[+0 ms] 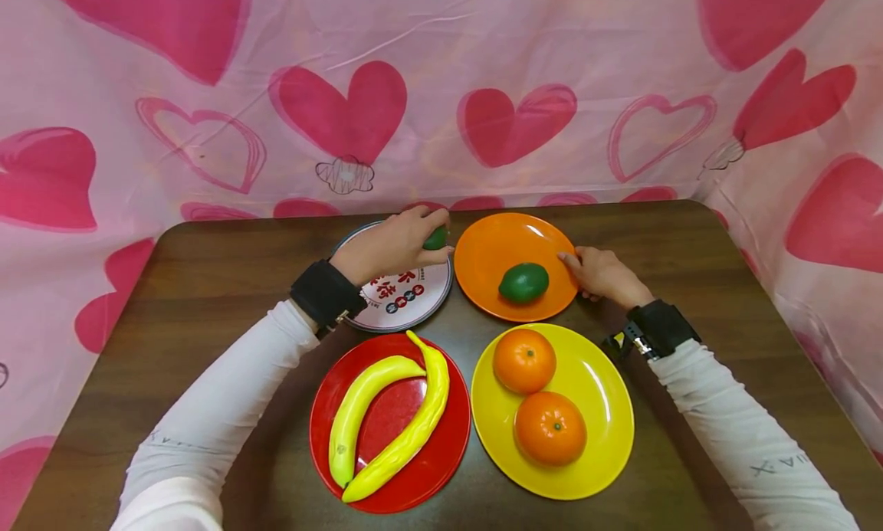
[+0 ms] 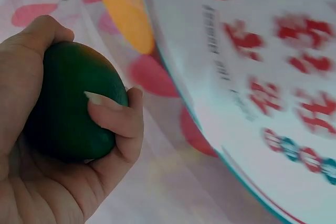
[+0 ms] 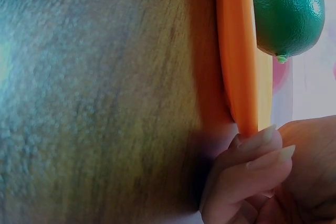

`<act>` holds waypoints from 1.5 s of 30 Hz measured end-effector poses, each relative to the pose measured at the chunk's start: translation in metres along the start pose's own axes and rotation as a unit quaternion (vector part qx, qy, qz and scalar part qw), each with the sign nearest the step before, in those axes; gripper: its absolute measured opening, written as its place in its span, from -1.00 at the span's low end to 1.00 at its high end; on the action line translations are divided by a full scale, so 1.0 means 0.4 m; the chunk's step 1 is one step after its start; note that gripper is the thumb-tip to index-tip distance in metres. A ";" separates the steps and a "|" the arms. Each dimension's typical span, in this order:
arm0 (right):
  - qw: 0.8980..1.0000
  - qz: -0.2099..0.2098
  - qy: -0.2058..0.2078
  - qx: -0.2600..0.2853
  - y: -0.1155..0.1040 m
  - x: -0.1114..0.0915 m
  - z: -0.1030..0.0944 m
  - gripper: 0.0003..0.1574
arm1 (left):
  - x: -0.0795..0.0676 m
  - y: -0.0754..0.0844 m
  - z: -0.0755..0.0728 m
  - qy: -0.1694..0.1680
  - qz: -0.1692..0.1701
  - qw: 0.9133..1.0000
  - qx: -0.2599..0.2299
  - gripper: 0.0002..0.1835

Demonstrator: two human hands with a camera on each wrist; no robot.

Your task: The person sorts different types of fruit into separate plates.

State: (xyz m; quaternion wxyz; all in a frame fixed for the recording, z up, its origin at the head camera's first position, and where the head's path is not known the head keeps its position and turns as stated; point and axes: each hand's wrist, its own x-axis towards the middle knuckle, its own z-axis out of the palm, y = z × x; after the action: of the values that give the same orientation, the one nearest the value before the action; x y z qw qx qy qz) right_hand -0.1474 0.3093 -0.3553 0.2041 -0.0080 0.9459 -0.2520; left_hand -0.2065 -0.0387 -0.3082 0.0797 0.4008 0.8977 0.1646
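Note:
My left hand (image 1: 398, 244) grips a green lime (image 1: 436, 238) above the white plate (image 1: 431, 301) with printed lettering. In the left wrist view, curled fingers wrap round the lime (image 2: 79, 103), beside the plate's edge. My right hand (image 1: 607, 274) pinches the right rim of the orange plate (image 1: 483, 244), thumb on top and fingers at the edge. A second lime (image 1: 524, 283) lies on the orange plate near its front. The right wrist view shows this lime (image 3: 289, 11) with a small stem nub above the rim.
Nearer the front, a red plate (image 1: 451, 470) holds two bananas (image 1: 431, 408), and a yellow plate (image 1: 610, 431) holds two oranges (image 1: 550, 429). All the plates stand close together on the brown wooden table (image 1: 717, 286). A pink heart-patterned cloth (image 1: 428, 40) hangs behind it.

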 end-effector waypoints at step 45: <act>1.000 0.001 0.005 -0.014 0.007 -0.005 0.008 -0.30 | 0.287 0.190 0.129 -0.166 -0.007 0.986 -0.004 -0.33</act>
State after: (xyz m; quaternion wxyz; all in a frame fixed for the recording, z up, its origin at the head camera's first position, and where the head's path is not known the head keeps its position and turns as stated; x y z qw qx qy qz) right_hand -0.1442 0.3105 -0.3583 0.1992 -0.0089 0.9503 -0.2389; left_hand -0.2162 0.1063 -0.3306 0.2298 0.4161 0.8742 0.0988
